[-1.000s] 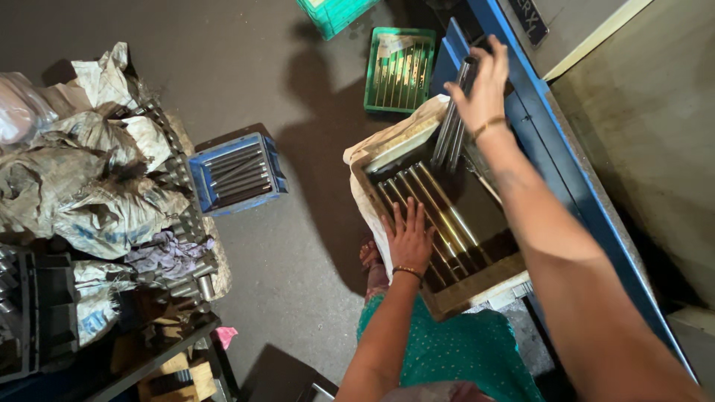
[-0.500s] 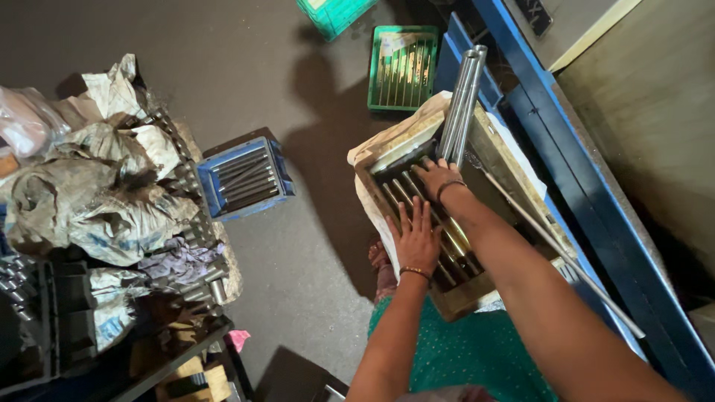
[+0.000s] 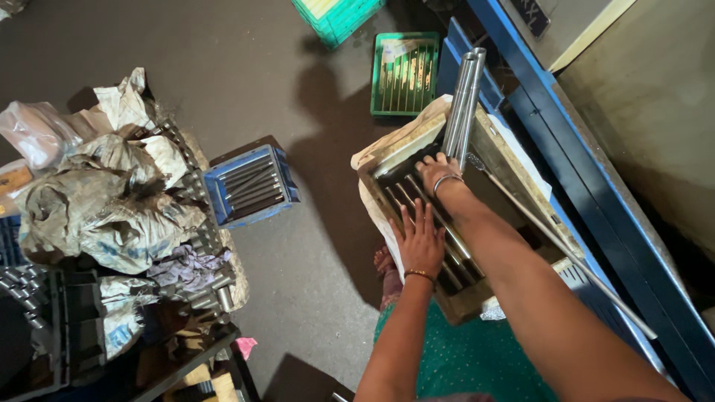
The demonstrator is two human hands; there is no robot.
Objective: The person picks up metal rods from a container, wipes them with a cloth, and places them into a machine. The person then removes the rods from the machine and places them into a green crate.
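Note:
A wooden box (image 3: 381, 165) lined with paper holds several grey metal rods lying side by side. My left hand (image 3: 419, 242) rests flat on those rods, fingers spread, near the box's near left side. My right hand (image 3: 439, 170) is down inside the box at the far end. It grips the lower ends of a bundle of metal rods (image 3: 462, 97) that stands tilted up out of the box and leans toward the blue frame. A thin long rod (image 3: 555, 242) lies slanted across the box's right rim.
A blue crate (image 3: 252, 186) of short rods sits on the dark floor to the left. A green crate (image 3: 404, 73) and a teal crate (image 3: 339, 11) stand farther away. Crumpled sacks and metal parts (image 3: 112, 201) are piled at left. A blue metal frame (image 3: 596, 186) runs along the right.
My right hand came down from the top of the rod bundle to its foot inside the box. The bundle now stands tilted there. My left hand stayed on the lying rods.

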